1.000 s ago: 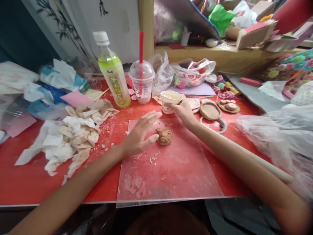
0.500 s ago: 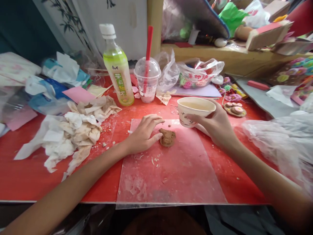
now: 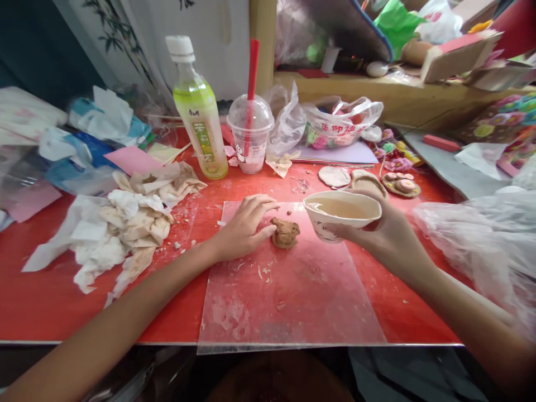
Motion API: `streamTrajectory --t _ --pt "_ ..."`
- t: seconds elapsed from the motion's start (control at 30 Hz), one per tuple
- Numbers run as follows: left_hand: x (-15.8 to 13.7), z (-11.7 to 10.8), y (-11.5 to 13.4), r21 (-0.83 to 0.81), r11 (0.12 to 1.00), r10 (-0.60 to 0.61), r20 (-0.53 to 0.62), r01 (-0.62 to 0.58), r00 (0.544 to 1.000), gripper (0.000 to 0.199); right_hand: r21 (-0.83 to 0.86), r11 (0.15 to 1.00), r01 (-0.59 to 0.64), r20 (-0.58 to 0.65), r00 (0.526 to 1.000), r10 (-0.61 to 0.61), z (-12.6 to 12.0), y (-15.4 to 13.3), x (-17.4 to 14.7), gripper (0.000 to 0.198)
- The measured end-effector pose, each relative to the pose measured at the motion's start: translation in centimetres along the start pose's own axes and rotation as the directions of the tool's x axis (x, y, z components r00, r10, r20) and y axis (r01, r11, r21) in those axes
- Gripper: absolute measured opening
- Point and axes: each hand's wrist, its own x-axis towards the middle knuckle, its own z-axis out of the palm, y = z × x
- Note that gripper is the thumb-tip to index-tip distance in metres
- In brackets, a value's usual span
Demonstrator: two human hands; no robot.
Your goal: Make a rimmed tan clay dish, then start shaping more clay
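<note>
My right hand is wrapped round a paper cup that holds a cloudy, pale brown liquid. The cup is tilted a little and its rim is squeezed out of round. My left hand rests at the back left of a clear plastic sheet, fingers stretched out. Its thumb tip is right at the edge of a small lump of brown clay; I cannot tell whether they touch. Behind the lump lies a tiny clay crumb.
Crumpled tissues lie on the left. A drink bottle and a lidded cup with a red straw stand at the back. Clay discs lie behind the paper cup. Plastic bags cover the right side of the red table.
My right hand has brought the paper cup nearer to me and slightly right, uncovering the clay discs behind it. The left hand stays almost in place.
</note>
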Motion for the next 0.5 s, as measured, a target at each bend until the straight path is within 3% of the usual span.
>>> streamTrajectory --t 0.5 --pt "0.10 -0.08 0.03 -0.002 1.000 0.007 0.003 -0.007 1.000 0.034 -0.051 0.997 0.053 0.045 0.998 -0.051 0.05 0.06 -0.58 0.044"
